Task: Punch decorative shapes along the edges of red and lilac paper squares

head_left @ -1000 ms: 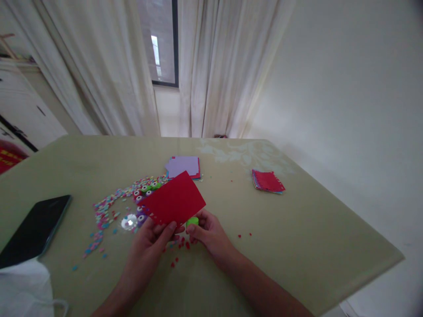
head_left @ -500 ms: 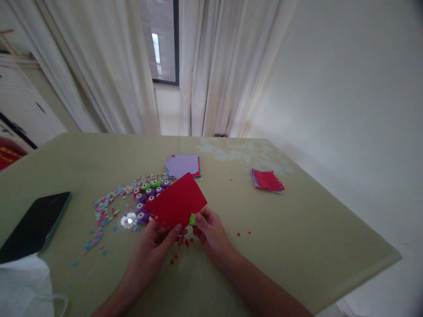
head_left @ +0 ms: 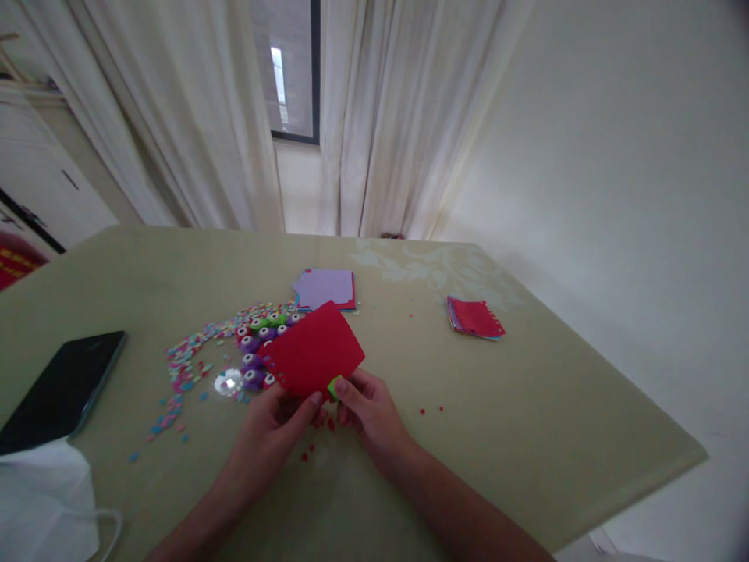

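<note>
A red sheet of paper (head_left: 319,349) is tilted up above the table, with small holes along its lower left edge. My left hand (head_left: 275,425) pinches its near edge between thumb and fingers. My right hand (head_left: 371,414) grips a small green craft punch (head_left: 335,388), which sits at the sheet's lower right edge. Fingers hide most of the punch. Small red paper cut-outs (head_left: 305,457) lie on the table beneath the hands. Just behind the sheet stands a cluster of purple, green and red craft punches (head_left: 251,361) with round white tops, partly covered by the paper.
Colourful paper bits (head_left: 187,355) curve across the table's left middle, near a shiny clear disc (head_left: 228,382). Farther left lie a phone (head_left: 62,386) and a white face mask (head_left: 47,499). Behind sits a stack of lilac-topped paper (head_left: 328,287); rightward, a stack of red-topped punched sheets (head_left: 475,318).
The green punch has shifted slightly left and turned, and now meets the paper's edge. The sheet has tilted a little. Both hands keep their hold.
</note>
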{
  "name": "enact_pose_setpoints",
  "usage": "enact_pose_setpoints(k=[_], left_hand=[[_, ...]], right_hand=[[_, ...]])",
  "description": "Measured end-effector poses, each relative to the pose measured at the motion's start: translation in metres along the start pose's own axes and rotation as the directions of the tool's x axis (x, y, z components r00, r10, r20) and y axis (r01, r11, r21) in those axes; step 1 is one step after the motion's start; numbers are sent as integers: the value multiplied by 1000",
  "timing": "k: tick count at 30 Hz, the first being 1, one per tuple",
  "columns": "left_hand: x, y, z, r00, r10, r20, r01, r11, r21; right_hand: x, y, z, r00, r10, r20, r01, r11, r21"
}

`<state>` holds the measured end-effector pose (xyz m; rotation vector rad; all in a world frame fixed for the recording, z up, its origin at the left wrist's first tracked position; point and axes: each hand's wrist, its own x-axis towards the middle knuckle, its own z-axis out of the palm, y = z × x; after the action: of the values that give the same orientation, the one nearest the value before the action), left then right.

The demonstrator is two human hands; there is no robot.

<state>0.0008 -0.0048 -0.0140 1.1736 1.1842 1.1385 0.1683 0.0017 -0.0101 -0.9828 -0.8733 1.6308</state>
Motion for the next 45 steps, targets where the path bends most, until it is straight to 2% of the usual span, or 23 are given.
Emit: enact_pose_setpoints(k=[5,10,14,20,25,45], left_hand=[[0,6,1,998,27,50,-24,998,-64],[-2,12,-1,999,44,30,-44,999,5],[-1,10,-3,998,53,23,-55,997,54],[0,4,-3,997,17,70,-15,1000,-27],[-1,3,-3,997,23,73,-22,1000,-21],[-2,5,0,997,48,65,-48,999,7]], right_hand=[[0,1,-1,999,38,6,-38,999,-9],[-2,1,0,997,74,17,-74,997,26],[-2,-2,3,994,105,-11,-104,993,64],[-3,-6,7,982,182,-41,-175,975,139],[-5,-5,7,978,204,-41,-197,970,140],[-6,0,8,986,161,-51,-156,983,97]])
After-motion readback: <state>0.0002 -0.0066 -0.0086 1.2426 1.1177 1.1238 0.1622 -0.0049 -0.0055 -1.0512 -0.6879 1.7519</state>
